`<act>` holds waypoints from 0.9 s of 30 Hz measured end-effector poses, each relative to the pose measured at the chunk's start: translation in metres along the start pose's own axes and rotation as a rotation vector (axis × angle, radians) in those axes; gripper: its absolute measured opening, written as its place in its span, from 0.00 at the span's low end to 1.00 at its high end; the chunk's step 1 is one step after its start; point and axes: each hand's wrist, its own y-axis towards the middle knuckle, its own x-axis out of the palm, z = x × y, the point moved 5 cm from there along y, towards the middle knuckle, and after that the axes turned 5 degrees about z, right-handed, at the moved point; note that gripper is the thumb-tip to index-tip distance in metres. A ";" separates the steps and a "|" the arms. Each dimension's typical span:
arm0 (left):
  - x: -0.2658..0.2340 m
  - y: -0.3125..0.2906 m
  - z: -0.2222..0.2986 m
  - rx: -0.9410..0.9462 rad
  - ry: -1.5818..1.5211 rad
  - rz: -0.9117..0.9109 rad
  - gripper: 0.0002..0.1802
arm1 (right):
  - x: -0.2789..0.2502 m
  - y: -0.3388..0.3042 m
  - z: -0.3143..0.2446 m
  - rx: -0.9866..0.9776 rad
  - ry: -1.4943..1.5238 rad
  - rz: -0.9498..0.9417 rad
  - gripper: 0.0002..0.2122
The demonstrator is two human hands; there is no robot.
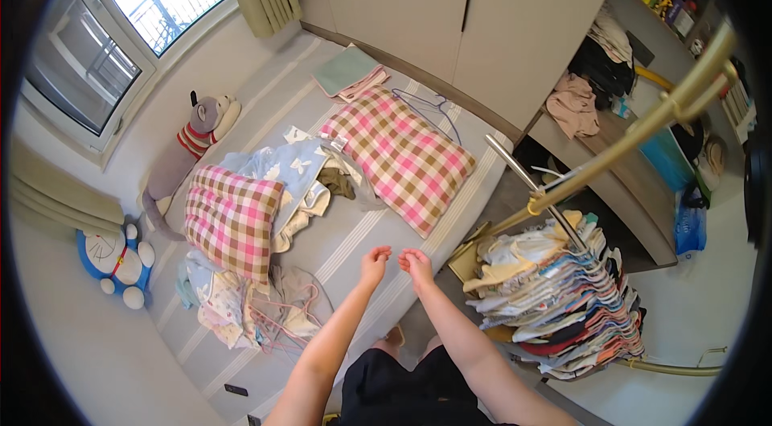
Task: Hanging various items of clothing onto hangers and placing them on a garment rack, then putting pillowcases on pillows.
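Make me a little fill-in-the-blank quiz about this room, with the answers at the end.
The left hand and right hand hold ____.
The bed bears ____ checked pillows.
The tightly packed clothes hang to the person's ____.
The grey plush toy wears a sweater patterned with ____.

Missing words: nothing; two; right; stripes.

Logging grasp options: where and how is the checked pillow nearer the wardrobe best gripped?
Probably the near corner of the pillow, from the person's side with the right hand. It lies flat on the bed; that corner points toward the person, narrows to a tip and is uncovered.
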 end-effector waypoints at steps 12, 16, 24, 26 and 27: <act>-0.033 0.192 0.004 0.100 0.182 0.135 0.11 | 0.107 0.226 -0.062 -0.139 -0.225 -0.042 0.08; 0.018 0.269 0.038 0.279 0.453 0.124 0.19 | 0.087 0.328 -0.098 -0.545 -0.588 0.173 0.09; 0.024 0.393 -0.004 0.089 1.107 0.038 0.40 | 0.094 0.496 -0.172 -0.894 -0.792 0.532 0.16; 0.046 0.410 -0.019 0.118 1.037 -0.009 0.40 | 0.054 0.544 -0.186 -0.888 -0.957 0.674 0.16; 0.050 0.418 -0.026 0.121 1.034 -0.010 0.40 | 0.046 0.558 -0.190 -0.890 -0.958 0.677 0.16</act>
